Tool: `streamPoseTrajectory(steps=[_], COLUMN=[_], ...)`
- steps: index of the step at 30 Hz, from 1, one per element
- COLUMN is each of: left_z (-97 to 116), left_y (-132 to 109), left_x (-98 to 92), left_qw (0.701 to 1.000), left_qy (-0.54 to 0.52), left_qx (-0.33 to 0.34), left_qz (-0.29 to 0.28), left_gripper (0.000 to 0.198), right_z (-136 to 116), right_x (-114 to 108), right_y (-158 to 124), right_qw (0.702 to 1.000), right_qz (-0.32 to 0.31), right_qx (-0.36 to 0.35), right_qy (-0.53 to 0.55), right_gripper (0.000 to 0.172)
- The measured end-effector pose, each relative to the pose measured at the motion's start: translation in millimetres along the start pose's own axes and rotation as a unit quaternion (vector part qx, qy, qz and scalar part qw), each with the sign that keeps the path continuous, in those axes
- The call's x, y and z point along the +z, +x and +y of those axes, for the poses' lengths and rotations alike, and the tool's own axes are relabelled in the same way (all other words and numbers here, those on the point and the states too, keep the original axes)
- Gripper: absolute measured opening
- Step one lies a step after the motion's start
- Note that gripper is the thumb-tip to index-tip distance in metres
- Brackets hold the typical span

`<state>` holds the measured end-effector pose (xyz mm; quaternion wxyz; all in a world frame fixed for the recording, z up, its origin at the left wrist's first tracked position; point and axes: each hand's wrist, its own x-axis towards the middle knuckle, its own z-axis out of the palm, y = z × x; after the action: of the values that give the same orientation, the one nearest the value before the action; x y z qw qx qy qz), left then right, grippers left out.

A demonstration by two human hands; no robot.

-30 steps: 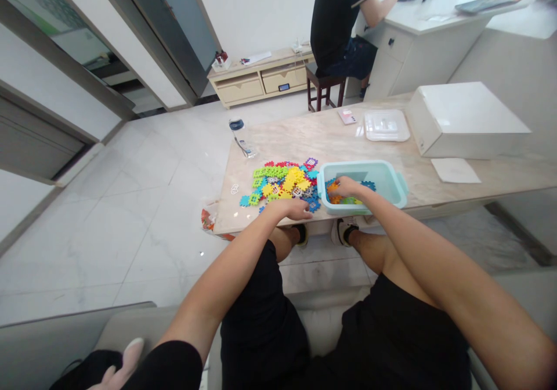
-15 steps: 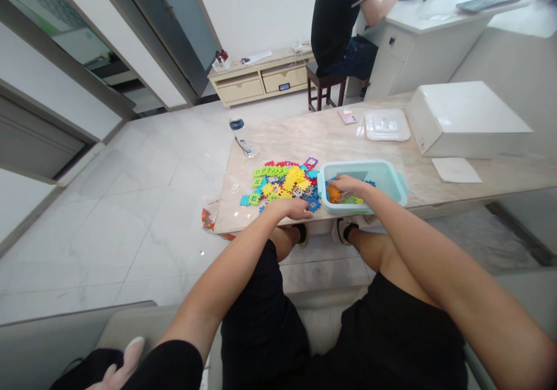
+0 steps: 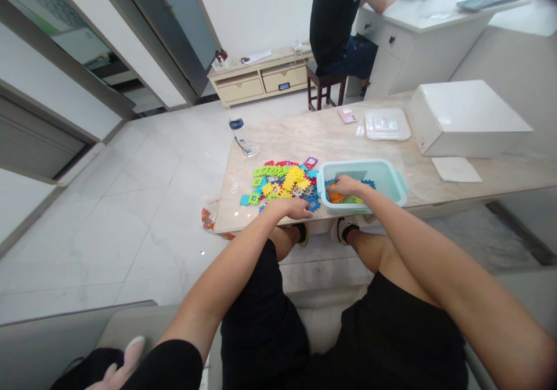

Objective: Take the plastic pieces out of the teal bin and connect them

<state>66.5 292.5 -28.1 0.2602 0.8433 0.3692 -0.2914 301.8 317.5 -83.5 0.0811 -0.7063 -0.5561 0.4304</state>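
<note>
Colourful gear-edged plastic building pieces [image 3: 281,181] lie in a loose pile on the table, mostly yellow, green, red and blue. My left hand [image 3: 298,208] rests at the front of this pile beside blue pieces, its fingers loosely stretched and nothing visible in them. To the right of the pile stands a light-blue plastic bin [image 3: 394,199]. Inside its left end is my right hand [image 3: 346,185], fingers extended over orange pieces [image 3: 335,197]. Some blue and green pieces also lie on the bin's floor, partly hidden by the hand and forearm.
A clear bottle [image 3: 242,138] stands at the table's left end, near a small white shape [image 3: 235,188]. Farther back lie a pink phone [image 3: 347,115], a clear lid [image 3: 387,124] and a white box [image 3: 472,111]. Another person [image 3: 337,24] sits at a white desk.
My right hand has shifted slightly within the bin, and the orange pieces under it sit a little lower. The left hand stays in place. The other person's arm has moved.
</note>
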Motion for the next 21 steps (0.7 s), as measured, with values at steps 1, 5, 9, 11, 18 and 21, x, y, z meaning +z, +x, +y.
streamPoseTrajectory(steps=[1, 5, 9, 11, 18, 21], left_z=[-0.4, -1.7, -2.0, -1.7, 0.3, 0.8], left_y=[0.6, 2.4, 2.4, 2.0, -0.7, -1.1], left_x=[0.5, 2.4, 2.8, 2.5, 0.3, -0.7], left_qw=[1.0, 1.0, 1.0, 1.0, 1.0, 1.0], left_qy=[0.0, 0.002, 0.007, 0.009, 0.011, 0.014], left_qx=[0.0, 0.0, 0.002, 0.003, 0.006, 0.005], left_qz=[0.001, 0.004, 0.003, 0.001, 0.0, -0.002], left_gripper=[0.05, 0.051, 0.052, 0.052, 0.053, 0.051], right_z=[-2.2, -11.1, -23.8, -31.9, 0.8, 39.3], right_x=[-0.6, -3.0, -7.2, -10.8, 4.2, 29.1], right_y=[-3.4, -19.5, -32.6, -37.3, -98.6, -140.8], right_qw=[1.0, 0.999, 1.0, 1.0, 0.998, 0.994], right_qz=[0.008, 0.022, 0.021, 0.016, 0.028, 0.085], right_qx=[-0.002, -0.002, -0.004, -0.015, -0.048, -0.061], right_qy=[-0.016, -0.028, -0.018, 0.002, -0.012, -0.024], right_gripper=[0.034, 0.036, 0.032, 0.032, 0.047, 0.056])
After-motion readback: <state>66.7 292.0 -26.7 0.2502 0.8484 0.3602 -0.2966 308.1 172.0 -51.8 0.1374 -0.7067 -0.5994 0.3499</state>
